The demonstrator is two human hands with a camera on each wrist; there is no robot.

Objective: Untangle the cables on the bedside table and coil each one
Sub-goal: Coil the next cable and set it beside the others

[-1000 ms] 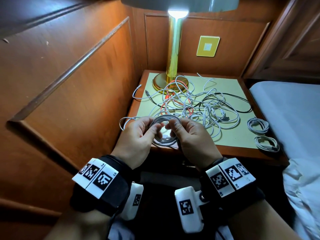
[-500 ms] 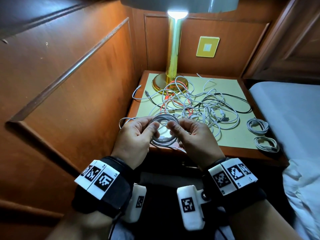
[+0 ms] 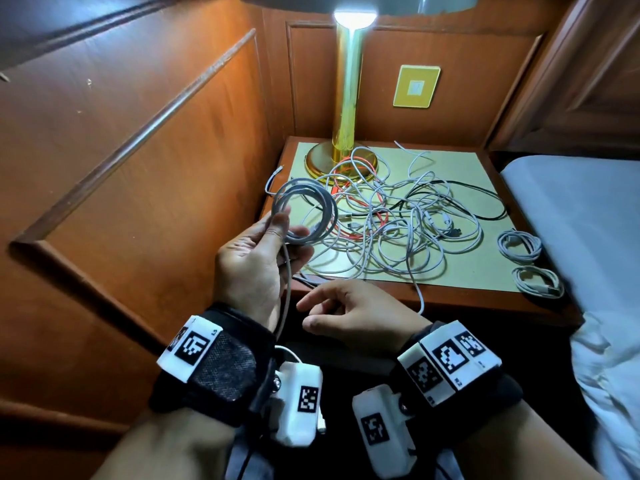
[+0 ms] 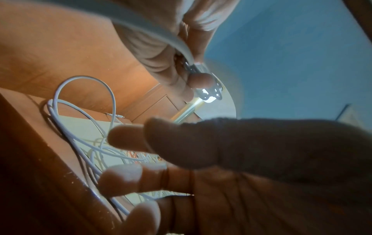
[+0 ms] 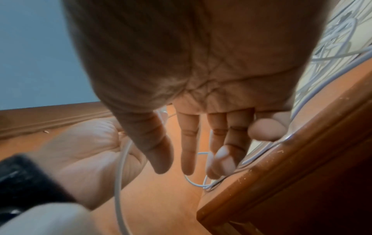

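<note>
Lifted up and away toward the far left since the earlier frames: white cable coil [image 3: 304, 216], now pinched between thumb and fingers of the left hand [image 3: 252, 268] alone, above the table's [image 3: 450, 296] near left corner. Dropped low at the near edge and let go of the coil: right hand [image 3: 349, 317], fingers slack and apart, holding nothing. Hanging from the pinch down past the left wrist: one loose tail [image 3: 287, 289], probably kept free for a last wrap or tuck. Round, several loops thick, smooth and pale grey-white, rubbery in look. Sprawled across the pale mat beyond: remaining tangle [image 3: 398, 220] of thin white leads with one black and one orange-red strand, partly draped over the glossy brass lamp base [image 3: 318, 161]. Set aside at the right edge: two finished coils [image 3: 526, 261], likely to keep done work clear of the knot.
</note>
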